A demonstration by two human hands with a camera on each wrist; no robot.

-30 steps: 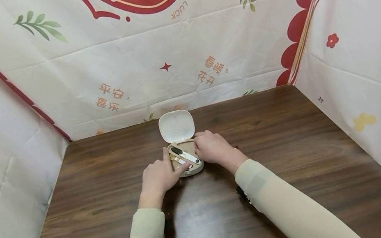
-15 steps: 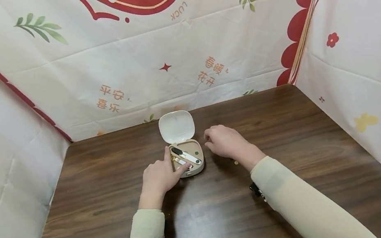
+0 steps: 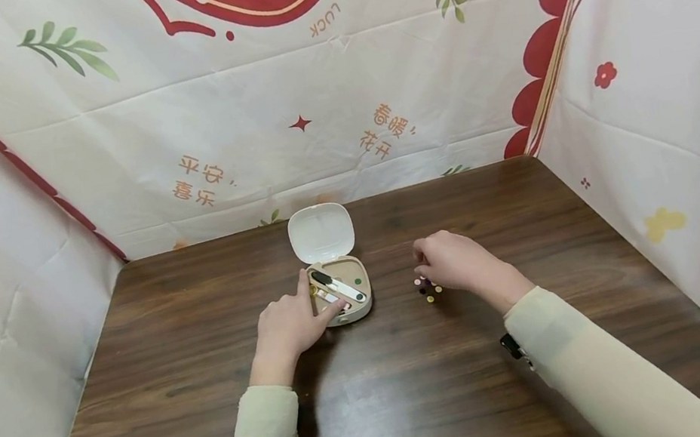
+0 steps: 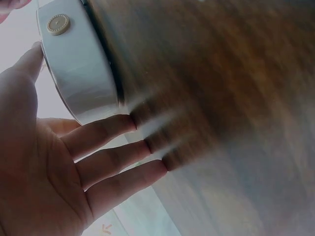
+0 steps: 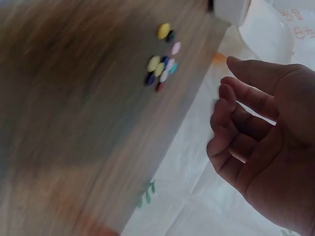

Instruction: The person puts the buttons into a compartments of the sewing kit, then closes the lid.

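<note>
patterned cloth [image 3: 248, 97], white with red scallops, leaf sprigs and orange lettering, closes off the back and both sides. in front of it spreads the wood-grained worktop [image 3: 381, 412], dark, with a pale glare toward its near edge.

the left hand [image 3: 284, 324] lies spread at the case, index finger straight along its left side, thumb across the near rim; it steadies without gripping. that brace seems worth having, since a case this small could slide if nudged. the right hand [image 3: 456, 259] is between the case and the worktop's right edge, fingers loosely curled, thumb apart from them, nothing visible in its grasp.

the open case [image 3: 358, 313] sits just in from the middle of the worktop's far edge, its white lid [image 3: 321, 232] raised on the far side; a light touch would probably spare the hinge. a black-and-white tool [image 3: 349, 291] lies slantwise inside, best left undisturbed.

smallest are the coloured discs [image 5: 158, 69], probably buttons, clustered right of the case, with a green disc [image 3: 357, 281] inside it. pieces so flat likely call for thumb and index tips, one at a time, with slow moves so none scatter.
</note>
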